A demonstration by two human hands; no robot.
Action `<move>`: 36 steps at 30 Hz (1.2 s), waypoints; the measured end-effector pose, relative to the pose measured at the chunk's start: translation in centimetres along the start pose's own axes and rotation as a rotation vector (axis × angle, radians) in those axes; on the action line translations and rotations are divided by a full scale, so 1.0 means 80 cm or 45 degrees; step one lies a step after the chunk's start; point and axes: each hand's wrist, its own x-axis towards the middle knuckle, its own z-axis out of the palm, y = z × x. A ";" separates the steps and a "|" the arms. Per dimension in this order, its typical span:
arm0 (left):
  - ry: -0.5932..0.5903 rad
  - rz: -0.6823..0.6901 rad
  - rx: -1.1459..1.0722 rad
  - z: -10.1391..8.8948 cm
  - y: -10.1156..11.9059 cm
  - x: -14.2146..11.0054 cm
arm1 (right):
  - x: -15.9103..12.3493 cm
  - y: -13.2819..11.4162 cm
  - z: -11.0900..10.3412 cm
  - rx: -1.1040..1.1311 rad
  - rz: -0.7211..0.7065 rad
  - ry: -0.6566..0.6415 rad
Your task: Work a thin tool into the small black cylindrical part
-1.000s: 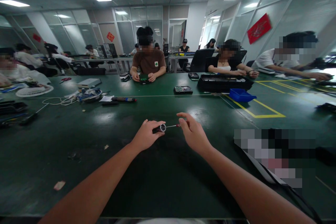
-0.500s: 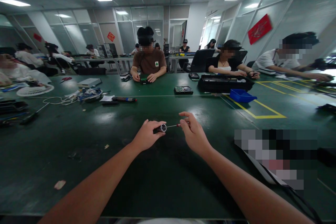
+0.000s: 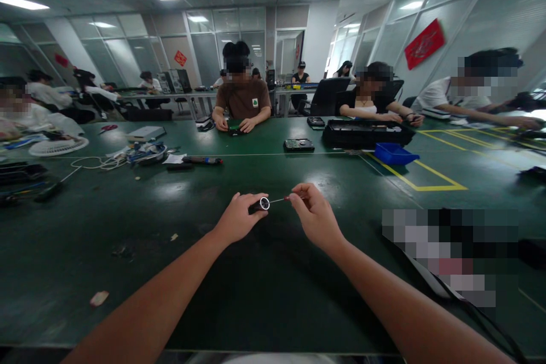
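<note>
My left hand (image 3: pixel 239 217) is closed around a dark cylinder with a pale round rim (image 3: pixel 264 203), its open end turned to the right. I cannot tell what kind of part it is. Between the fingertips of my right hand (image 3: pixel 316 217) is a thin screwdriver (image 3: pixel 286 198) with a red handle. Its metal shaft points left, and the tip reaches the rim of the cylinder; whether it touches something inside cannot be made out. Both hands are just above the green table (image 3: pixel 264 307).
A blue tray (image 3: pixel 394 154) and a long black housing (image 3: pixel 367 134) stand at the back right. A hard drive (image 3: pixel 298 145) lies ahead. To the left are tools (image 3: pixel 200 160) and tangled cables (image 3: pixel 147 152). Across the table a co-worker (image 3: pixel 242 96) handles a green board.
My right fingers have curled in a little around the screwdriver handle. The cylinder has shifted very slightly up and left; both hands otherwise keep their places.
</note>
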 end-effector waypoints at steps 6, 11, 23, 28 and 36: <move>0.099 0.159 0.046 -0.004 0.009 0.001 | 0.014 0.018 0.003 0.674 0.355 0.190; -0.001 0.055 0.049 -0.002 0.004 0.003 | 0.015 0.027 0.005 0.693 0.346 0.262; -0.032 0.064 0.041 -0.004 0.010 0.002 | 0.009 0.029 0.007 0.292 0.110 0.122; 0.004 0.070 0.031 -0.002 0.007 0.002 | 0.007 0.008 -0.002 0.016 0.130 0.121; 0.014 0.056 0.029 -0.002 0.005 0.001 | 0.004 0.005 -0.005 -0.042 -0.001 0.034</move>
